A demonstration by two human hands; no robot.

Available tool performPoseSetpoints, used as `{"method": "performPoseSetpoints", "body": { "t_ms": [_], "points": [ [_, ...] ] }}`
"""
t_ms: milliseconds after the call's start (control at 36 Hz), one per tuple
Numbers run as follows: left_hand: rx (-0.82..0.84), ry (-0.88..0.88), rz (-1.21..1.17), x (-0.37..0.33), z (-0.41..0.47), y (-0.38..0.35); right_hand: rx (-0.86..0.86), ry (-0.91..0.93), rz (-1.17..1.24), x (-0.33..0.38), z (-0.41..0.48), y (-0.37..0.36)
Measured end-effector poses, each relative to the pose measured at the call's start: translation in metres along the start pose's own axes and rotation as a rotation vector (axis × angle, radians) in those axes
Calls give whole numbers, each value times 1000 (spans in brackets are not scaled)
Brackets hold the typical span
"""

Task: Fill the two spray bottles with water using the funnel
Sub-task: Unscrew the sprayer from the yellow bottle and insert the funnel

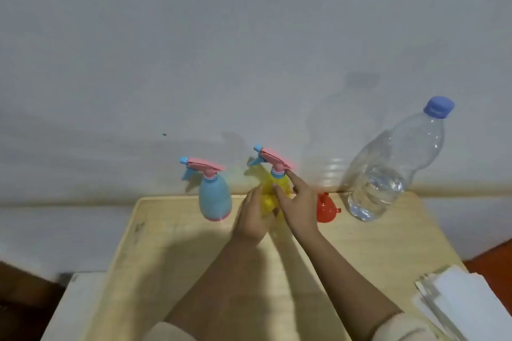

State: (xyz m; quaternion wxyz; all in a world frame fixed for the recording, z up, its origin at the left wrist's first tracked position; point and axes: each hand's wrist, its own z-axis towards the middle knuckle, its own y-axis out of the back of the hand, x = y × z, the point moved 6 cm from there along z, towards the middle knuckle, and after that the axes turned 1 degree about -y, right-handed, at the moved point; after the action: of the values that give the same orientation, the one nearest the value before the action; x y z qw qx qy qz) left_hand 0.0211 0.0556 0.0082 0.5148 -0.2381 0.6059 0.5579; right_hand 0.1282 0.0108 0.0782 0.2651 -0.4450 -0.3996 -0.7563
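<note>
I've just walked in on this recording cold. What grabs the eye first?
Both hands, left hand and right hand, close around the yellow spray bottle at the table's far middle. A blue spray bottle stands left of it; a red funnel and tall capped water bottle stand right.

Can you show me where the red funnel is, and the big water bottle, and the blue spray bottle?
red funnel (324,209): head view, on its round bowl.
big water bottle (388,171): head view, on its clear body, where the water sits.
blue spray bottle (215,198): head view, on its blue belly.
</note>
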Motion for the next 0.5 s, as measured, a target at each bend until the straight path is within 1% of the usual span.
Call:
{"method": "performPoseSetpoints", "body": {
  "t_ms": [56, 139, 222, 333, 417, 500],
  "points": [
    [-21, -17, -38, 5, 6, -4, -51, -50, 19, -3, 7, -2],
    [-14, 45, -52, 16, 14, -13, -84, -114, 103, -10, 15, -8],
    [-6, 79, -90, 29, 18, -23, -114, -118, 116, -10, 19, -6],
    [-71, 74, -46, 20, 8, -22, -124, -102, 85, -8, 19, -3],
    [-75, 37, -39, 13, -2, -19, -101, -118, 72, -9, 17, 5],
    [-77, -6, -14, 11, -8, -15, -30, -165, 108, -15, 14, 10]
  ]
}}
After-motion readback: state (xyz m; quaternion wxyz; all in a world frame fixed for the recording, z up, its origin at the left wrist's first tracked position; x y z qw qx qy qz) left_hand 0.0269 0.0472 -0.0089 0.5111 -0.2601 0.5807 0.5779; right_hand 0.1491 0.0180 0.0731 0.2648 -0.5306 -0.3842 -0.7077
